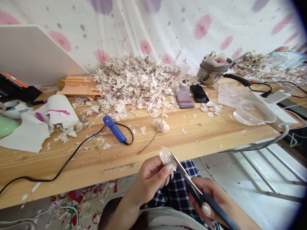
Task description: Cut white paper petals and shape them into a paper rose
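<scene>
Between the thumb and fingers of my left hand (153, 175) is pinched a thin, cream-white petal piece (165, 155), ribbed and partly see-through. My right hand (211, 198) is wrapped round the dark handles of a pair of scissors (185, 175). The blades point up and left, with their tips at the petal piece's right edge; whether they touch it I cannot tell. On the table just beyond my hands lies a white paper-like flower (161, 125) on a thin brown wire stem. A blue tool (114, 130) with a black cord rests to its left.
A large heap of pale scraps (136, 84) covers the back of the wooden table (134, 159). Two phone-like items, one dark (199, 93), lie near a metal pot (211, 72). A clear plastic container (254, 112) stands beside a power strip (275, 108). At left is a white roll (62, 111).
</scene>
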Available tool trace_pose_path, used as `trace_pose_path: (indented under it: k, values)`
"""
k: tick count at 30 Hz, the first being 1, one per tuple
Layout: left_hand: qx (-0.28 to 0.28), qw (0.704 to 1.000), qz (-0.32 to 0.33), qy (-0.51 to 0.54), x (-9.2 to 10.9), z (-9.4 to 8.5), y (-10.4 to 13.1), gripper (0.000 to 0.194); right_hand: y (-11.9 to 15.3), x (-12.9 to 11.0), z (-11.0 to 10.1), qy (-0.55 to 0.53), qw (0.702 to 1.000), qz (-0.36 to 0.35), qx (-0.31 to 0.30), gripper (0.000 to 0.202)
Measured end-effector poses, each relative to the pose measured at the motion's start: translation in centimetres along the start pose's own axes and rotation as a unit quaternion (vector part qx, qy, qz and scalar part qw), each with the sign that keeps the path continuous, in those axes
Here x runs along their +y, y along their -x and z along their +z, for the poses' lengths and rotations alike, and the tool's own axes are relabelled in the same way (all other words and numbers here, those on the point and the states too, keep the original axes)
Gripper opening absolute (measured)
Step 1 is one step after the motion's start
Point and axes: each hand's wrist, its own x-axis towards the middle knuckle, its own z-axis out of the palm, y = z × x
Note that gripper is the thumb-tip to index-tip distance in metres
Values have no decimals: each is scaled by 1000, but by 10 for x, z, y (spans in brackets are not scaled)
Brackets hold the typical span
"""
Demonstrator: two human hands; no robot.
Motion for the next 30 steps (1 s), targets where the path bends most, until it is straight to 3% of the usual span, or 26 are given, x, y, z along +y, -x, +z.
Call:
trace_pose_path:
  k: [6,14,22,25,30]
  values:
    - [-21,999,-12,33,3,0,-1,34,3,-8,-6,41,998,43,-17,65]
    - [-50,998,-44,6,8,-2,1,44,10,-3,-14,55,997,41,-31,64]
    - [-72,996,-49,29,9,-4,2,39,11,-1,-18,71,994,69,-38,66]
    - [-74,995,-55,41,8,-4,2,38,14,4,-24,71,996,56,-21,65]
    - [-70,995,-57,51,4,-4,2,38,16,18,-29,12,997,-29,69,67]
